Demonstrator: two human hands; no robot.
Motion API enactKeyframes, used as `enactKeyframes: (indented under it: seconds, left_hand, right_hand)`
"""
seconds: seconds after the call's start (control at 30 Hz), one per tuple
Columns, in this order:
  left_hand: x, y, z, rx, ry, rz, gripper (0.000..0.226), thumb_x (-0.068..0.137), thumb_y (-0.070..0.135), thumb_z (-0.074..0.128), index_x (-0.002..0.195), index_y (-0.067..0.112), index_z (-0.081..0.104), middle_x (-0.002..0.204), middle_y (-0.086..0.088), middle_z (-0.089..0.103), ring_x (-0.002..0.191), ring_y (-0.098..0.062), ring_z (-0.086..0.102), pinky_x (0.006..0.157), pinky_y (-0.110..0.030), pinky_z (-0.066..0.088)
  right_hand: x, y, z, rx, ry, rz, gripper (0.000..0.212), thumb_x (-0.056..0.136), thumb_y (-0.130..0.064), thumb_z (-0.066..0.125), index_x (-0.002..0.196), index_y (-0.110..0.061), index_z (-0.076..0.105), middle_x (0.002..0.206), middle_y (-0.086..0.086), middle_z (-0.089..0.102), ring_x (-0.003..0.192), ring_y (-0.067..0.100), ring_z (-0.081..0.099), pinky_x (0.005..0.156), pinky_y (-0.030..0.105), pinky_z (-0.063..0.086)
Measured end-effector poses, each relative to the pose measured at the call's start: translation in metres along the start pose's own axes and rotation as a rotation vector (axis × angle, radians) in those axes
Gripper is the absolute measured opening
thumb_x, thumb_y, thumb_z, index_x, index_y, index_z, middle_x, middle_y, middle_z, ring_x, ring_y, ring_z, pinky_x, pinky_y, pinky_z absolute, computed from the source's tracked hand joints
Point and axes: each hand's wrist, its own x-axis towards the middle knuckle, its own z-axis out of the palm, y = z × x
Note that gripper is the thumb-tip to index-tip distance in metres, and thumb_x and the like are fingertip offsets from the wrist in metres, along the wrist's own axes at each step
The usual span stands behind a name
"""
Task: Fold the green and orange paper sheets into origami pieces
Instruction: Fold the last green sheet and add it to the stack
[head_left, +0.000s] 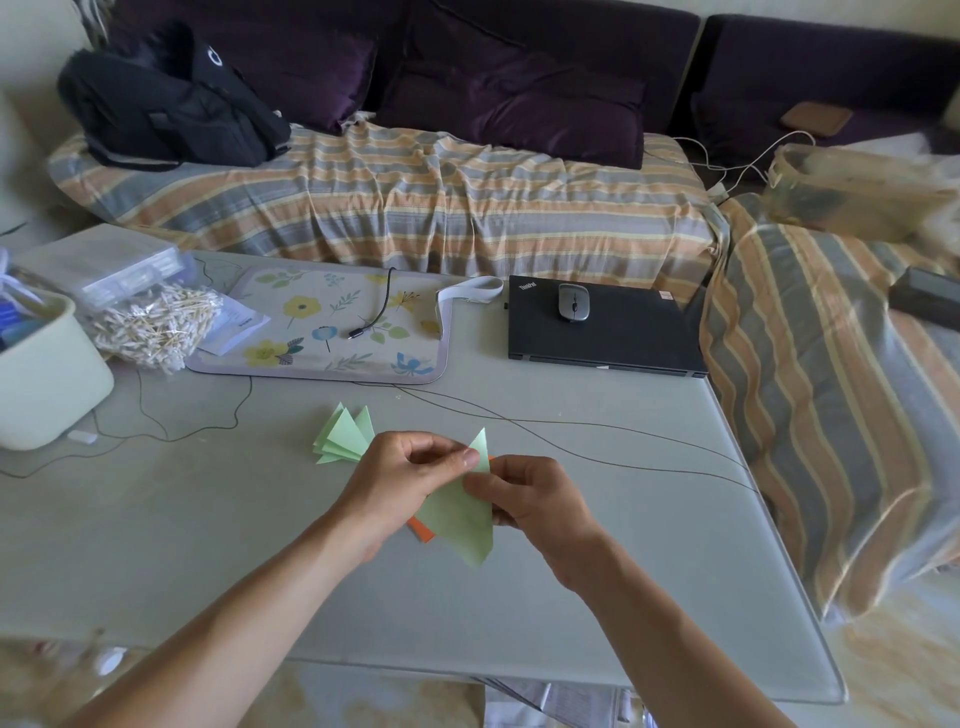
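Observation:
A light green paper sheet, partly folded, is held above the table between both hands. My left hand pinches its upper part with thumb and fingers. My right hand grips the sheet's right edge, fingers curled behind it. Orange paper lies on the table under the green sheet, mostly hidden. A small pile of folded green triangular pieces rests on the table just left of my left hand.
A closed black laptop with a grey mouse sits at the back right. A floral mat, a bag of cotton swabs and a pale bin stand at back left. Thin cables cross the table.

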Motion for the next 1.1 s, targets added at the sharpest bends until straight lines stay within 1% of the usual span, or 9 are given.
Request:
enactKeyframes:
  seconds: [0.03,0.13,0.3,0.43,0.5,0.7,0.83,0.93,1.1]
  left_hand:
    - [-0.0007,0.0004,0.0005,-0.003,-0.018,0.002,0.015,0.086,0.033,0.080,0.093,0.020,0.082,0.091,-0.004,0.079,0.082,-0.022,0.075,0.075,-0.045,0.058]
    - [-0.0011,0.0012,0.0017,-0.026,0.011,0.010,0.009,0.086,0.026,0.080,0.088,0.018,0.082,0.088,-0.005,0.079,0.075,-0.012,0.069,0.072,-0.030,0.053]
    - [-0.0007,0.0027,0.0025,-0.102,0.018,-0.091,0.010,0.086,0.025,0.079,0.087,0.015,0.081,0.074,-0.002,0.074,0.062,-0.015,0.066,0.065,-0.028,0.051]
    - [0.0008,0.0037,0.0034,-0.160,0.062,-0.130,0.010,0.088,0.021,0.077,0.082,0.013,0.075,0.060,0.005,0.065,0.047,-0.009,0.058,0.046,-0.018,0.043]
    - [0.0028,0.0025,0.0028,-0.160,0.072,-0.140,0.010,0.087,0.020,0.077,0.079,0.015,0.073,0.058,0.005,0.061,0.047,-0.009,0.055,0.043,-0.016,0.041]
    - [0.0031,0.0013,0.0031,-0.142,0.048,-0.135,0.011,0.089,0.024,0.077,0.082,0.016,0.074,0.067,0.003,0.063,0.058,-0.015,0.056,0.050,-0.017,0.044]
    - [0.0018,-0.0046,0.0030,-0.020,0.031,-0.087,0.010,0.088,0.025,0.079,0.088,0.016,0.078,0.080,-0.001,0.074,0.073,-0.016,0.066,0.069,-0.036,0.053]
    - [0.0004,-0.0061,0.0051,0.045,0.083,-0.028,0.005,0.088,0.020,0.079,0.086,0.016,0.077,0.082,-0.005,0.076,0.073,-0.010,0.066,0.068,-0.023,0.048]
    - [0.0020,-0.0041,0.0041,0.005,0.146,-0.023,0.004,0.086,0.020,0.080,0.083,0.018,0.078,0.070,0.007,0.072,0.063,-0.001,0.062,0.064,-0.020,0.043]
  right_hand:
    - [-0.0001,0.0006,0.0015,-0.024,-0.023,-0.003,0.020,0.093,-0.012,0.072,0.097,0.008,0.071,0.086,0.014,0.075,0.075,0.017,0.069,0.075,0.029,0.059]
    - [-0.0003,0.0013,0.0042,-0.067,-0.056,-0.010,0.016,0.092,-0.010,0.072,0.099,0.004,0.073,0.091,0.011,0.076,0.078,0.015,0.069,0.077,0.030,0.056]
    - [-0.0002,-0.0005,0.0034,-0.093,-0.063,-0.004,0.013,0.091,-0.010,0.073,0.098,0.001,0.073,0.091,0.009,0.078,0.077,0.014,0.070,0.075,0.027,0.056]
    - [-0.0006,0.0003,0.0058,-0.160,-0.070,0.000,0.013,0.091,-0.013,0.073,0.098,-0.002,0.074,0.095,0.009,0.079,0.078,0.014,0.069,0.078,0.031,0.055]
    - [-0.0006,0.0013,0.0071,-0.161,-0.076,-0.003,0.013,0.091,-0.013,0.073,0.099,-0.002,0.074,0.096,0.010,0.079,0.079,0.015,0.070,0.079,0.032,0.055]
    - [-0.0005,0.0002,0.0065,-0.168,-0.044,-0.002,0.011,0.091,-0.012,0.073,0.094,-0.001,0.073,0.084,0.004,0.075,0.070,0.012,0.064,0.067,0.021,0.050]
    - [0.0022,0.0011,0.0017,-0.127,0.088,-0.021,0.017,0.091,-0.017,0.074,0.089,0.000,0.073,0.076,0.003,0.072,0.064,0.010,0.062,0.063,0.021,0.051]
    - [0.0018,0.0000,-0.0011,-0.033,0.115,-0.017,0.010,0.092,-0.011,0.071,0.086,-0.005,0.075,0.079,0.005,0.075,0.068,0.011,0.068,0.066,0.021,0.056]
    - [0.0031,0.0015,-0.0006,0.051,0.097,0.024,0.021,0.095,-0.012,0.069,0.095,0.008,0.070,0.081,0.012,0.066,0.073,0.017,0.064,0.072,0.026,0.059]
